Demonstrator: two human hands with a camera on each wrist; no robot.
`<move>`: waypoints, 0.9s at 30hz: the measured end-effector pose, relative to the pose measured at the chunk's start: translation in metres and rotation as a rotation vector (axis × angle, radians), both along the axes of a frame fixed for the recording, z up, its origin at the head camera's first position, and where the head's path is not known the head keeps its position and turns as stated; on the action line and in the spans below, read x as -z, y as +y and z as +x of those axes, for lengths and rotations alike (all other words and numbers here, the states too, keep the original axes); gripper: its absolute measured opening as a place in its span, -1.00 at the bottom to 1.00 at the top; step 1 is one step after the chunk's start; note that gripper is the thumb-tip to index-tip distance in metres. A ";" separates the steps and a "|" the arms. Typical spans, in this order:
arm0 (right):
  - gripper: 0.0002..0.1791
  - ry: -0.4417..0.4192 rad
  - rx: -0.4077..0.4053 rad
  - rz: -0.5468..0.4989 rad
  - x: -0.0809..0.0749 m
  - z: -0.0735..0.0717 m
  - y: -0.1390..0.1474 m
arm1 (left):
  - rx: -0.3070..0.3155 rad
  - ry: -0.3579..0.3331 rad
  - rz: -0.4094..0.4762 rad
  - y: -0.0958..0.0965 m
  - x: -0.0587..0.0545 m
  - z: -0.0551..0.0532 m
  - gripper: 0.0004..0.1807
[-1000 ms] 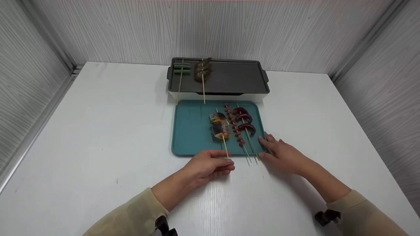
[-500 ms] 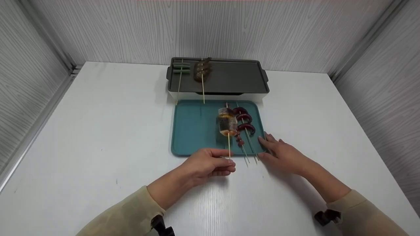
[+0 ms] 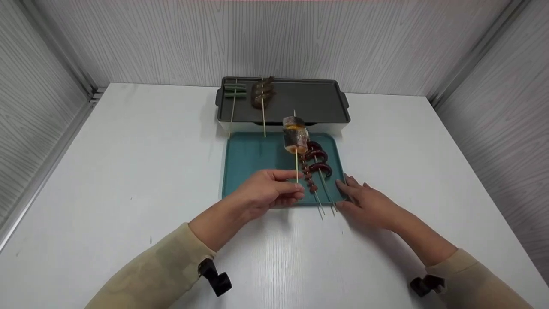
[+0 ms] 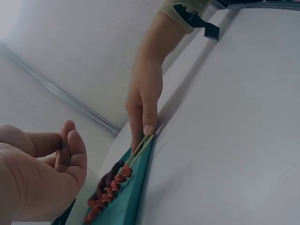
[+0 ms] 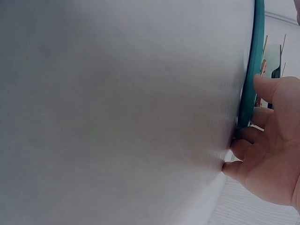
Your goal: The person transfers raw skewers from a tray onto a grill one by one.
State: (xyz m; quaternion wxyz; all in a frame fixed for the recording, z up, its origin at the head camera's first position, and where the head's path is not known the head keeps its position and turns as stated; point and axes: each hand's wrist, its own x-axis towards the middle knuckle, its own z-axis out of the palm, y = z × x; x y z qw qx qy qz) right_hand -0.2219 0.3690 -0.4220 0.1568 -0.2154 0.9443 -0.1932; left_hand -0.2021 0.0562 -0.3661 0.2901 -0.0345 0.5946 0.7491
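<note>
The fingers (image 3: 286, 174) of the left hand (image 3: 274, 189) are drawn together in a pinch, thumb included, on the lower part of the chunky skewer (image 3: 296, 139) (the left wrist view doesn't show the stick). That skewer seems raised above the far part of the teal tray (image 3: 244, 171), its tip overlapping the griddle (image 3: 311, 103) from the head camera. The right hand (image 3: 364, 201), loosely spread, touches the tray's rim near its right corner and grips no skewer.

I'd expect the skewer light but top-heavy: its bulk sits well up a thin, stiff stick that could roll or snap if twisted. The bare wood below the pieces is the sensible hold; pinching nearer the pieces would probably steady it better.
</note>
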 end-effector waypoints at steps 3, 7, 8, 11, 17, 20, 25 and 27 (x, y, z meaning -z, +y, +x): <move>-0.15 -0.001 -0.003 0.000 0.000 0.000 0.000 | -0.021 0.009 -0.009 0.000 -0.006 -0.014 -0.60; -0.17 -0.001 0.002 -0.003 0.001 0.000 0.000 | -0.036 0.019 -0.011 0.000 -0.013 -0.032 -0.61; -0.18 0.000 0.004 -0.003 0.001 0.000 0.000 | -0.039 0.020 -0.011 0.000 -0.014 -0.037 -0.62; -0.19 -0.001 0.008 -0.004 0.002 -0.001 0.000 | -0.052 0.022 -0.012 0.001 -0.018 -0.051 -0.62; -0.18 -0.010 0.026 0.008 0.003 -0.002 0.001 | -0.085 0.034 -0.011 0.005 -0.024 -0.079 -0.61; -0.18 -0.011 0.027 0.017 0.003 -0.003 0.001 | -0.095 0.044 -0.012 0.006 -0.024 -0.091 -0.58; -0.16 -0.009 0.026 0.021 0.003 -0.002 0.000 | -0.119 0.042 0.012 0.009 -0.021 -0.110 -0.54; -0.16 -0.001 0.024 0.019 0.003 -0.002 0.000 | -0.124 0.045 0.021 0.010 -0.020 -0.117 -0.54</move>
